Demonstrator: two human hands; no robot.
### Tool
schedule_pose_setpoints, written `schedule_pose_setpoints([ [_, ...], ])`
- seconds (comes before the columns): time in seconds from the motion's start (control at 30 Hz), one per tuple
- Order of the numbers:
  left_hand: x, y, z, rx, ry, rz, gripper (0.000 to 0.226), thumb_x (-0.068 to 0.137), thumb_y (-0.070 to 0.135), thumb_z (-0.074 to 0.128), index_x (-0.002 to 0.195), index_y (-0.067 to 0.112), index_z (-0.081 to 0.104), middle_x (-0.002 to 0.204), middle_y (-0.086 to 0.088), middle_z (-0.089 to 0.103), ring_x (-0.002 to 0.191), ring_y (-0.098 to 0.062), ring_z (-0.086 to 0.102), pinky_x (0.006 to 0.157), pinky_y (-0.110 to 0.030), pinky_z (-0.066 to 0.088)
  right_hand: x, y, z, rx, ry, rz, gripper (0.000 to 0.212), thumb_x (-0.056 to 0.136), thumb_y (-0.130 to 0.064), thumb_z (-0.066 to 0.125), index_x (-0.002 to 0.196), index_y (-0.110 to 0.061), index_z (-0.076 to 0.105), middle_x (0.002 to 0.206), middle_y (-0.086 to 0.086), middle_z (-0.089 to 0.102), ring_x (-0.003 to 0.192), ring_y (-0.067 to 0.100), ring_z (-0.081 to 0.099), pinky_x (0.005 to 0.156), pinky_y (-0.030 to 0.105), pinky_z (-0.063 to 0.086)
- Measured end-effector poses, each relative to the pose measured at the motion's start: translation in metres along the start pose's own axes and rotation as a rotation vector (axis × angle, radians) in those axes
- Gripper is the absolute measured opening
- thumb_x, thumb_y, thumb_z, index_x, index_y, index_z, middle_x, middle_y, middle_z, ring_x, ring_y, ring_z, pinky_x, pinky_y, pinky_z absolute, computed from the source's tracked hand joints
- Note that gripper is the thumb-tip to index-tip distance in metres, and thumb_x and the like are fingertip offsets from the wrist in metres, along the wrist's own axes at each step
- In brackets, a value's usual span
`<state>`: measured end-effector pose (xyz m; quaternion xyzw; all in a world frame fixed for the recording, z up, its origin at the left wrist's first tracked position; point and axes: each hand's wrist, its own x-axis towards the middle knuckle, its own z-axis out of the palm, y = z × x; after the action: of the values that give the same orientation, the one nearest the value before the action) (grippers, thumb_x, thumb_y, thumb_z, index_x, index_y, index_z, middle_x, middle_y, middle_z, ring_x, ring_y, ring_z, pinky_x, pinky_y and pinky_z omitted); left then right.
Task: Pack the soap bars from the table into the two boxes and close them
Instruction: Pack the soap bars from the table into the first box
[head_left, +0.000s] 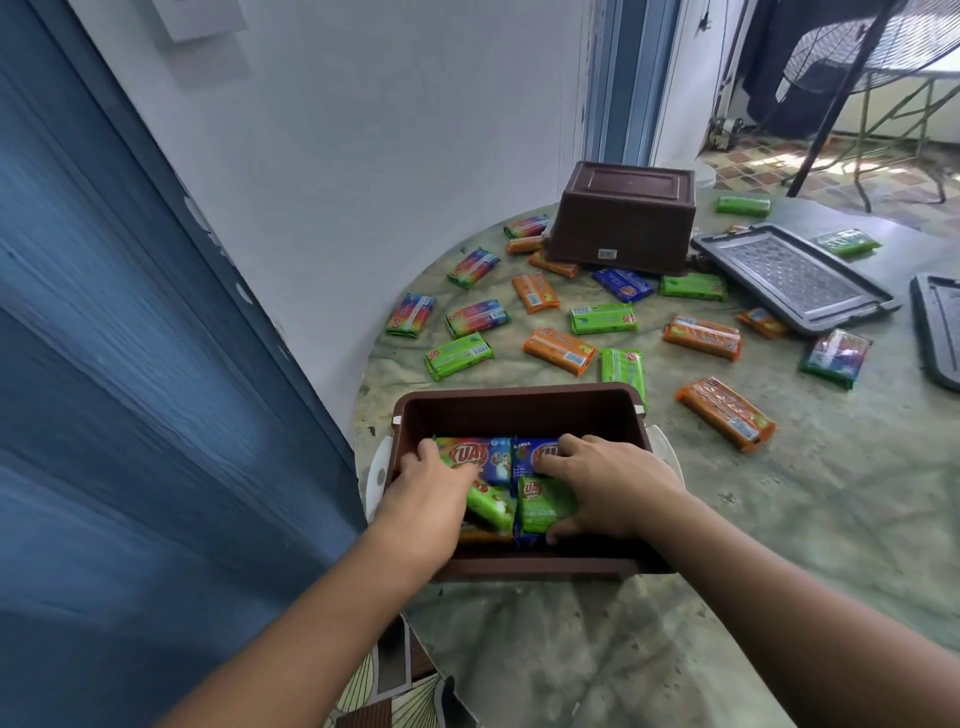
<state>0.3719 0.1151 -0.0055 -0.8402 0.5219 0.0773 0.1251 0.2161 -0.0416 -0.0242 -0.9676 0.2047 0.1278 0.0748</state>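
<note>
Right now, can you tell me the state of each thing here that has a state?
Near box: upright, open, partly filled with soap bars.
Far box: upside down on the table, over some bars.
Grey lid: off, lying flat on the table.
Second lid: off, at the right edge.
Loose soap bars: wrapped, scattered, not packed.
Left hand: inside the near box, on the bars.
Right hand: inside the near box, on the bars.

The second lid (940, 332) is cut off by the right edge.
</note>
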Motion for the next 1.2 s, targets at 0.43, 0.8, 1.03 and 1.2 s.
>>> schedule_pose_setpoints([
  [0.43, 0.029, -0.021, 0.020, -0.205, -0.111, 0.271, 0.076, 0.070, 0.059, 0.081, 0.131, 0.041, 0.040, 0.121, 0.006, 0.042, 0.119, -0.022, 0.047, 0.083, -0.038, 0.045, 0.001, 0.003, 0.004, -0.039, 0.031, -0.001, 0.096, 0.065, -0.082, 0.070, 0.144, -0.036, 0.042, 0.131, -0.006, 0.053, 0.116, 0.021, 0.056, 0.084, 0.039, 0.052],
  [0.8, 0.022, -0.022, 0.028, -0.302, 0.042, 0.232, 0.059, 0.076, 0.060, 0.072, 0.127, 0.046, 0.047, 0.118, 0.018, 0.043, 0.121, -0.009, 0.046, 0.076, -0.032, 0.039, 0.000, 0.005, 0.005, -0.065, -0.017, -0.028, 0.088, 0.065, -0.059, 0.077, 0.141, -0.035, 0.038, 0.128, -0.003, 0.052, 0.110, 0.022, 0.054, 0.081, 0.039, 0.052],
  [1.03, 0.023, -0.026, 0.032, -0.397, 0.094, 0.243, 0.055, 0.075, 0.057, 0.075, 0.126, 0.043, 0.059, 0.113, 0.019, 0.050, 0.116, -0.005, 0.046, 0.088, -0.034, 0.048, -0.002, 0.009, 0.005, 0.130, 0.071, -0.012, 0.054, 0.082, -0.059, 0.047, 0.132, -0.042, 0.056, 0.120, -0.007, 0.069, 0.105, 0.021, 0.066, 0.081, 0.038, 0.057],
  [1.2, 0.024, -0.028, 0.034, -0.423, 0.183, 0.265, 0.039, 0.080, 0.050, 0.072, 0.117, 0.040, 0.068, 0.109, 0.019, 0.057, 0.108, -0.005, 0.046, 0.095, -0.034, 0.046, 0.003, 0.011, 0.004, 0.140, 0.072, 0.041, 0.049, 0.103, -0.051, 0.034, 0.152, -0.054, 0.033, 0.128, -0.001, 0.069, 0.109, 0.026, 0.066, 0.086, 0.039, 0.053],
])
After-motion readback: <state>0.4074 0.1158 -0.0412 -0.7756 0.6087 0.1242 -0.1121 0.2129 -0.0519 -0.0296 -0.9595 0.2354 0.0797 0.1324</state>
